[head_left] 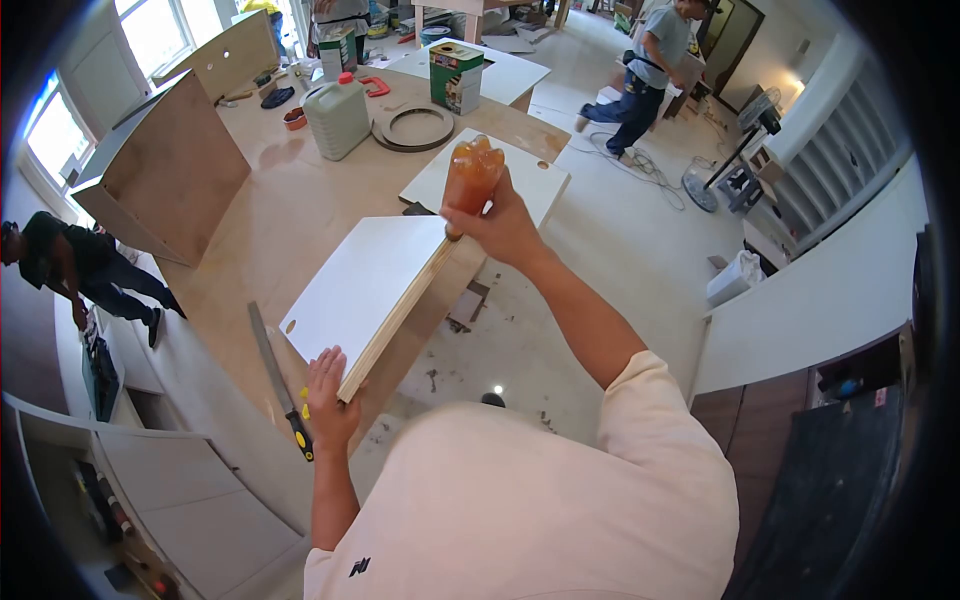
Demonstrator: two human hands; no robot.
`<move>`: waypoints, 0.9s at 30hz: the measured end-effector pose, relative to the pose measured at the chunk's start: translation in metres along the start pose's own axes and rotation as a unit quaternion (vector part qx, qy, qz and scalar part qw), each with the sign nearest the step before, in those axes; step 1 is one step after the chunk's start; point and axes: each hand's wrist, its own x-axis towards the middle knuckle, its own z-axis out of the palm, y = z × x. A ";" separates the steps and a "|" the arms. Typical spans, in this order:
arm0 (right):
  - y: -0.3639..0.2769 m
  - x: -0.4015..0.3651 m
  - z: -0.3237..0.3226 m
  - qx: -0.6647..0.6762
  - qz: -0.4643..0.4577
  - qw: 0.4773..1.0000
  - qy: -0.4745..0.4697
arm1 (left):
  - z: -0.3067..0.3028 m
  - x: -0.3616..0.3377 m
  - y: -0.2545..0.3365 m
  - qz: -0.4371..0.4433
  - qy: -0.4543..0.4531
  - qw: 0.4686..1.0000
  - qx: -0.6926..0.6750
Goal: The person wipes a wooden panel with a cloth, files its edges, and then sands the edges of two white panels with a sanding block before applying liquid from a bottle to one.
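In my right hand (500, 222) is an upturned clear plastic bottle (472, 175) of amber liquid, its neck down at the far end of a board's edge. The white board (365, 275) has a layered, wood-coloured edge and a small oval hole near its left corner. My left hand (330, 395) grips the board's near corner, fingers laid over the white face and thumb at the edge. A hand saw (275, 375) with a black and yellow handle lies just left of that hand. Beyond the bottle lies another white panel (535, 185).
The wooden worktable (225, 240) bears a plastic jug (338, 118), a ring of edging (415, 128), a green tin (456, 78), a red clamp (376, 87) and a wooden box (170, 180). People stand at left (95, 265) and right (650, 65); cables (650, 170) and a fan (735, 150) occupy the floor.
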 end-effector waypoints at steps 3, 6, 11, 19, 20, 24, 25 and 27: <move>0.008 0.016 -0.015 -0.018 0.053 0.998 0.023 | -0.001 -0.001 -0.001 0.001 -0.002 1.000 0.000; 0.022 0.023 -0.023 0.001 0.051 0.996 0.076 | -0.003 0.002 -0.002 0.004 0.004 1.000 0.004; 0.011 0.001 -0.012 0.091 0.049 0.992 0.078 | -0.006 0.007 0.000 -0.005 0.015 1.000 -0.016; -0.020 -0.035 0.015 0.190 0.045 0.981 0.007 | -0.017 0.021 0.000 -0.030 0.019 0.999 -0.041; -0.015 -0.028 0.012 0.182 0.018 0.983 0.015 | -0.018 0.023 0.000 -0.031 0.023 0.998 -0.047; 0.017 0.006 0.002 0.163 -0.019 0.980 0.113 | -0.022 0.028 0.003 -0.042 0.026 0.997 -0.060; 0.018 0.005 0.004 0.165 -0.010 0.980 0.107 | -0.023 0.030 0.003 -0.045 0.024 0.997 -0.060; 0.016 -0.009 0.016 0.171 0.009 0.981 0.094 | -0.025 0.033 0.004 -0.045 0.024 0.997 -0.055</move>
